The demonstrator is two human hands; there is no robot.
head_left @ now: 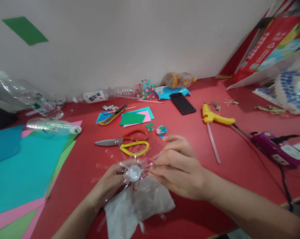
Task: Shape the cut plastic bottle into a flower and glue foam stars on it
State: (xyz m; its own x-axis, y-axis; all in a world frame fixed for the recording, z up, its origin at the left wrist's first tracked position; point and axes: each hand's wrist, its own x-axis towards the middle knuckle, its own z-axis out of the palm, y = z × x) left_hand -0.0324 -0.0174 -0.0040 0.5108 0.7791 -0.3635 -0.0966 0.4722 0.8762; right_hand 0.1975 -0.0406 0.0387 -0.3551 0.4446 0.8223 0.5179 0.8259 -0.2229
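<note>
A clear plastic bottle piece (135,173), cut into thin strips that fan outward, is in front of me with its round neck facing up. My left hand (110,184) is closed around its left side, some fingers hidden behind the plastic. With pinched fingertips, my right hand (181,167) grips a clear strip at the right of the piece. Beneath the piece lies a crumpled whitish tissue (122,212). Just beyond it rest scissors (121,142) with one orange and one yellow handle loop, blades pointing left.
Coloured paper sheets (28,169) cover the left. Behind are a utility knife (113,115), paper pieces (133,118), star confetti (161,130), a phone (182,103) and bottles (97,96). At right, a yellow glue gun (214,117) has its cord near a purple power strip (279,149).
</note>
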